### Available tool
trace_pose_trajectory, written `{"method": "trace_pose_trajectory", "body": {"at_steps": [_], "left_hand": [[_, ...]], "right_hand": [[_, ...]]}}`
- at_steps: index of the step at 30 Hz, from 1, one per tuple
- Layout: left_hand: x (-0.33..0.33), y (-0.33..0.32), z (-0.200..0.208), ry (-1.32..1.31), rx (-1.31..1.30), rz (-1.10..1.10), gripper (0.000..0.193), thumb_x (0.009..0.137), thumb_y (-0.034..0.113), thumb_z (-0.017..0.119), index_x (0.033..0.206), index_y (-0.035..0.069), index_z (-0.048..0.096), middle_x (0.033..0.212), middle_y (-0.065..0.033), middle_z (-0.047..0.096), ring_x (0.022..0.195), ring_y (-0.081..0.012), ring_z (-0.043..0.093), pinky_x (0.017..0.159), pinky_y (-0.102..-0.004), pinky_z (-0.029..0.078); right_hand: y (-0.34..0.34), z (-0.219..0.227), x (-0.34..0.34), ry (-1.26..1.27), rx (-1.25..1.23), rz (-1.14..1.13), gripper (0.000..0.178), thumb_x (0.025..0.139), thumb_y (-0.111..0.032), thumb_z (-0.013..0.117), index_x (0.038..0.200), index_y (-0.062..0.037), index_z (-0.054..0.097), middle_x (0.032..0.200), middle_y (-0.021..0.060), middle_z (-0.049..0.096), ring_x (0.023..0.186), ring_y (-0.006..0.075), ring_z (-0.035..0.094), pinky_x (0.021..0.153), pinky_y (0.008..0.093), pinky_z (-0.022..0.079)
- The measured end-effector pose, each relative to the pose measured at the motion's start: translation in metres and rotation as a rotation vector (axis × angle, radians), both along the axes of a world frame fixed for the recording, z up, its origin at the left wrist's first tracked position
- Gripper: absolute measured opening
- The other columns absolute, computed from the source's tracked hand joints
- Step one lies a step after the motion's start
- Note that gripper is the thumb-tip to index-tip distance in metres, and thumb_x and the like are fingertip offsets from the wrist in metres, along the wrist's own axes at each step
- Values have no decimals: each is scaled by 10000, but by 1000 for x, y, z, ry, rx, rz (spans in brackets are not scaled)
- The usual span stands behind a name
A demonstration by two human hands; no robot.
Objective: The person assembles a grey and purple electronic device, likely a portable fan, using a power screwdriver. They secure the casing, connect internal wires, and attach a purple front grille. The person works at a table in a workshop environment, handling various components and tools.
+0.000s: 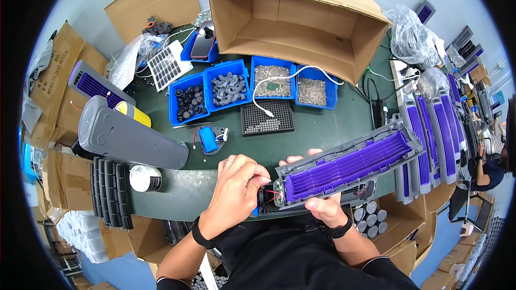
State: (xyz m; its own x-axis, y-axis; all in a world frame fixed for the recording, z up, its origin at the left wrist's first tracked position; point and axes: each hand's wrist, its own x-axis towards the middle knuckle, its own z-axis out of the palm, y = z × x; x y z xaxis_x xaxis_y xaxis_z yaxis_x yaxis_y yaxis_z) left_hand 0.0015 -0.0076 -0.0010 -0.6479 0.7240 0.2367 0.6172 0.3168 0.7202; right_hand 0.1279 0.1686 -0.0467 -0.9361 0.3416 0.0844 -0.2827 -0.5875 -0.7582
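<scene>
My right hand [325,209] grips a long grey plastic housing [414,145] from below, its thumb along the near edge and fingertips showing beyond the far edge. Set inside that housing is a purple grille [346,165]. The housing lies tilted, its right end farther from me. At its left end sit a small green circuit board [279,192] and thin red wires [271,193]. My left hand [236,189] is closed in a pinch just beside them; what its fingertips hold is too small to make out. Below it, a bit of blue [255,212] shows, partly hidden.
Blue bins [228,85] of black and grey parts and screws stand before a big open cardboard box [301,37]. A black perforated tray [267,118], a blue battery pack [208,139] and a grey casing [129,134] lie on the green table [317,124]. Purple-grilled housings [418,137] stand right.
</scene>
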Motion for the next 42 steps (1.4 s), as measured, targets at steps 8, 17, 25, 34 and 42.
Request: {"method": "trace_pose_trajectory", "body": {"at_steps": [8, 17, 25, 34, 42], "left_hand": [[5, 10, 2, 86, -30, -47, 98, 840, 3, 740, 872, 91, 712, 893, -51, 614, 924, -265, 581, 907, -401, 400], [11, 13, 8, 198, -86, -19, 124, 797, -11, 752, 831, 94, 694, 869, -48, 607, 907, -273, 588, 892, -411, 404], [20, 24, 9, 217, -118, 30, 137, 776, -10, 761, 806, 97, 681, 840, -55, 581, 863, -284, 570, 843, -412, 394], [16, 12, 10, -51, -48, 23, 91, 854, 36, 782, 936, 69, 762, 892, -73, 685, 882, -258, 627, 826, -383, 448], [19, 13, 12, -256, -60, 75, 35, 876, 3, 736, 897, 24, 718, 876, -118, 672, 874, -297, 650, 810, -403, 497]], "right_hand": [[1, -1, 3, 0, -2, 43, 1067, 729, -195, 927, 1557, -77, 265, 1459, 251, 530, 1403, 465, 508, 1182, 594, 419], [2, -3, 4, 11, 68, 59, 1084, 731, -192, 932, 1558, -80, 241, 1468, 235, 522, 1419, 450, 493, 1181, 587, 419], [4, -8, 5, 72, 151, 72, 1096, 705, -203, 968, 1530, -84, 256, 1468, 215, 507, 1423, 428, 485, 1190, 589, 406], [8, -7, 7, 132, 110, 105, 1078, 741, -114, 944, 1550, -68, 235, 1510, 238, 489, 1441, 416, 474, 1194, 574, 400], [3, -5, 10, 94, 92, 88, 1102, 724, -209, 966, 1537, -67, 236, 1494, 232, 496, 1432, 448, 474, 1202, 604, 379]]}}
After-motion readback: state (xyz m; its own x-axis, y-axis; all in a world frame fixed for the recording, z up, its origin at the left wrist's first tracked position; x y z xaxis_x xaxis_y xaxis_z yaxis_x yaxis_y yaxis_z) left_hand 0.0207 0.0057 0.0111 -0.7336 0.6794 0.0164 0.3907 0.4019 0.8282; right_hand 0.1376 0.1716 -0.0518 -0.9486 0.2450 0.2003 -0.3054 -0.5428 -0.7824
